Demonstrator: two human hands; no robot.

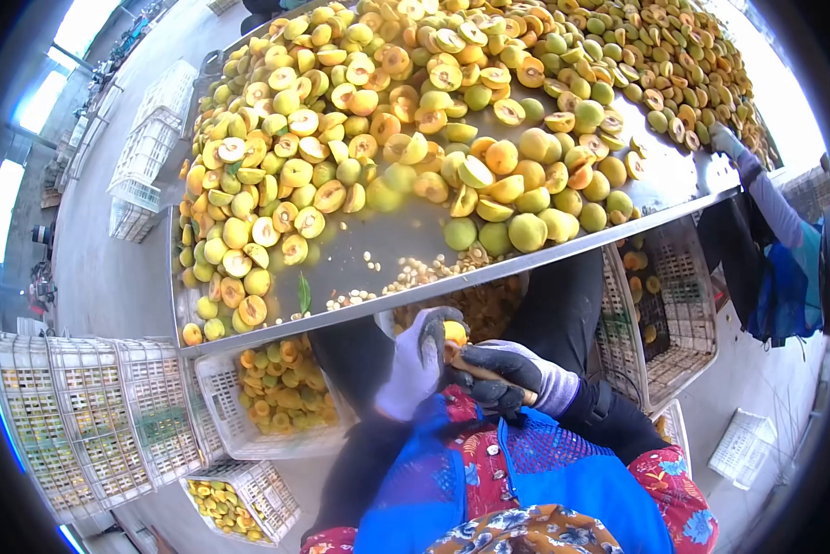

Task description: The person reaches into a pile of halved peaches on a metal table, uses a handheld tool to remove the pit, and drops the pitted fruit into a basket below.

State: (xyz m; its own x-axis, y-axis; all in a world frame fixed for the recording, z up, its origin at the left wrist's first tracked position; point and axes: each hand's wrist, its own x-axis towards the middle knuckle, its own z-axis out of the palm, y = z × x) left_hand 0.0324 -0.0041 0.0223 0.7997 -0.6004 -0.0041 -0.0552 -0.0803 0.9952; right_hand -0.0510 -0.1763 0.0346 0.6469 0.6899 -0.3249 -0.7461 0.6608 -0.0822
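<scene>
My left hand (pixel 418 366), in a white and dark-grey glove, is closed around a yellow peach half (pixel 454 333) at the front edge of the metal table (pixel 341 319). Close beside it, my right hand (pixel 512 372), gloved alike, grips a wooden-handled tool (pixel 489 371). Its handle sticks out past the fingers, while its working end is hidden at the fruit. A large heap of halved yellow-green peaches (pixel 313 138) covers most of the table. Small pale kernels (pixel 424 273) lie near the edge in front of my hands.
Below the table, a white crate (pixel 221 443) on the left holds peach halves (pixel 284 383). Another crate (pixel 632 342) stands by my right leg. Stacked crates (pixel 92 415) rise at the far left. A co-worker's gloved hand (pixel 727 141) reaches onto the table at the right.
</scene>
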